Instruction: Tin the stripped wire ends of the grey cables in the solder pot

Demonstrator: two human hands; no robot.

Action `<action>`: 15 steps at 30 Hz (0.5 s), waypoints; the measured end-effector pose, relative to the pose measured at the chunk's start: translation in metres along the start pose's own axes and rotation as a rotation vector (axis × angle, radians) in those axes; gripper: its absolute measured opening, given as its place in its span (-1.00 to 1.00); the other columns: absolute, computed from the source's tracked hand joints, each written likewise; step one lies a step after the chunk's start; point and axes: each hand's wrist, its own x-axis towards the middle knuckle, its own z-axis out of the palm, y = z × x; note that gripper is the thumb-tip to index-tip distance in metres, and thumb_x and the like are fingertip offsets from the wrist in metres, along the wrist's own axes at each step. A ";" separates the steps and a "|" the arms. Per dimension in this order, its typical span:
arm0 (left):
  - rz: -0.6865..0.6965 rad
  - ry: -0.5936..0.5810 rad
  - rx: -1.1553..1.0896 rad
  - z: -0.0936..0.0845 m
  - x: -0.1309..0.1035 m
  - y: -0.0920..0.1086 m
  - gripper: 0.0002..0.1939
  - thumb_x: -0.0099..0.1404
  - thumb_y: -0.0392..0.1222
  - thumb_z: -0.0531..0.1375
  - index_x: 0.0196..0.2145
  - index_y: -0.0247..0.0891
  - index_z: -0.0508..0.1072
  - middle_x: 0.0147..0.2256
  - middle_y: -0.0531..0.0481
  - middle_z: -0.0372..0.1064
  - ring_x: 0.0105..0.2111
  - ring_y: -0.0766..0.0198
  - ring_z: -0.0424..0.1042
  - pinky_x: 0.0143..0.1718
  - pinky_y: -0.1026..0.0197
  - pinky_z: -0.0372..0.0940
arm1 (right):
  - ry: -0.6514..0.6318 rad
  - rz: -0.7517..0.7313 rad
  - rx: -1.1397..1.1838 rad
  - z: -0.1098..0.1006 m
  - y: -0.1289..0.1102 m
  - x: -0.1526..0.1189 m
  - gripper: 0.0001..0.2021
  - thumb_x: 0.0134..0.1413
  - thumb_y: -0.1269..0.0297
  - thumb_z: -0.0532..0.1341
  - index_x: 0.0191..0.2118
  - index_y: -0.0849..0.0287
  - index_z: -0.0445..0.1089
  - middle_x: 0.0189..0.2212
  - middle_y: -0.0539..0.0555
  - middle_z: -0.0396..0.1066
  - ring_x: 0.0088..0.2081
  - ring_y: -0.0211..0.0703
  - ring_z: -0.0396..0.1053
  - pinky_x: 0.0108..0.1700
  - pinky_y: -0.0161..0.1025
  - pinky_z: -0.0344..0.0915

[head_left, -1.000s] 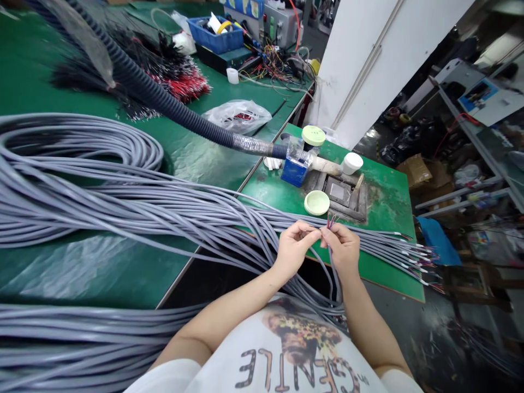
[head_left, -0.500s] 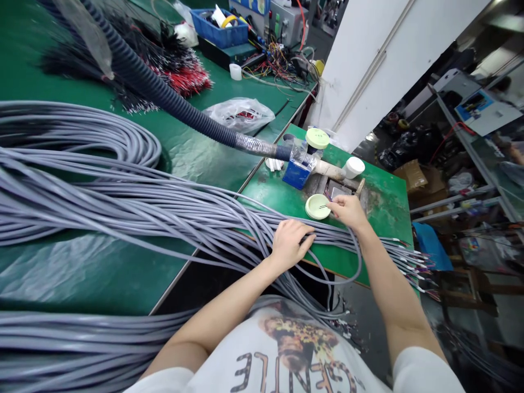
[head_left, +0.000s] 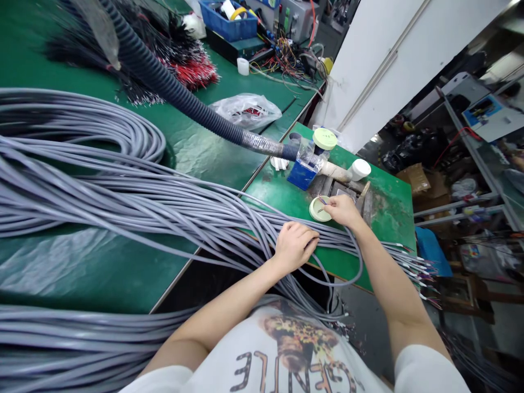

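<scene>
My right hand (head_left: 343, 210) pinches the end of a grey cable (head_left: 358, 262), which loops down from under the wrist. Thin bare wires (head_left: 322, 202) stick out past its fingertips, over a shallow pale-yellow dish (head_left: 316, 212). Whether their tips touch what is in the dish I cannot tell. Lower and to the left, my left hand (head_left: 295, 245) lies with fingers curled over a thick bundle of grey cables (head_left: 221, 210). The bundle runs across the bench under both arms, and its stripped ends (head_left: 417, 270) fan out past the right edge.
A ribbed hose (head_left: 196, 112) crosses above the bench to a blue box (head_left: 302, 173). A lidded jar (head_left: 325, 138) and a white cup (head_left: 360, 169) stand behind the dish. Farther back lie a plastic bag (head_left: 249, 112), black and red wires (head_left: 196, 73) and a blue bin (head_left: 231, 24).
The wires in my right hand have shifted in angle over the dish. My left hand stays on the bundle. The whole view has moved slightly.
</scene>
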 end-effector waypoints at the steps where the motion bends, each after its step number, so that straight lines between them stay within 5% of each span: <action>1: -0.002 0.000 -0.006 0.000 0.000 0.000 -0.89 0.32 -0.21 0.14 -0.23 -0.21 0.46 -0.30 0.03 0.51 -0.27 0.26 0.42 -0.12 0.08 0.13 | -0.003 -0.001 0.014 -0.002 -0.001 -0.003 -0.79 -0.12 0.24 0.21 -0.65 0.20 0.35 -0.71 -0.06 0.27 -0.58 -0.29 0.19 -0.52 -0.33 -0.01; 7: -0.156 0.062 -0.268 -0.004 0.006 0.006 -0.88 0.28 -0.18 0.19 -0.28 -0.20 0.53 -0.33 -0.02 0.52 -0.29 0.21 0.41 -0.19 0.09 0.19 | 0.052 -0.072 0.432 -0.022 -0.020 -0.049 -0.70 0.02 0.16 0.20 -0.62 0.19 0.28 -0.75 -0.08 0.26 -0.67 -0.35 0.14 -0.56 -0.36 0.04; 12: -0.702 0.140 -1.062 0.000 0.024 0.028 -0.80 0.15 -0.11 0.30 -0.28 -0.25 0.55 -0.37 -0.03 0.50 -0.38 0.28 0.41 -0.31 0.22 0.26 | 0.193 -0.108 0.576 -0.019 -0.039 -0.088 -0.73 0.06 0.19 0.22 -0.59 0.18 0.30 -0.72 -0.08 0.27 -0.66 -0.35 0.16 -0.54 -0.35 0.09; 15: -0.903 0.149 -1.452 0.005 0.035 0.038 -0.75 0.08 -0.09 0.35 -0.33 -0.29 0.51 -0.43 0.02 0.45 -0.45 0.38 0.38 -0.37 0.31 0.24 | 0.245 -0.108 0.608 -0.012 -0.044 -0.099 -0.76 0.07 0.22 0.22 -0.56 0.17 0.33 -0.72 -0.09 0.28 -0.65 -0.34 0.18 -0.54 -0.35 0.10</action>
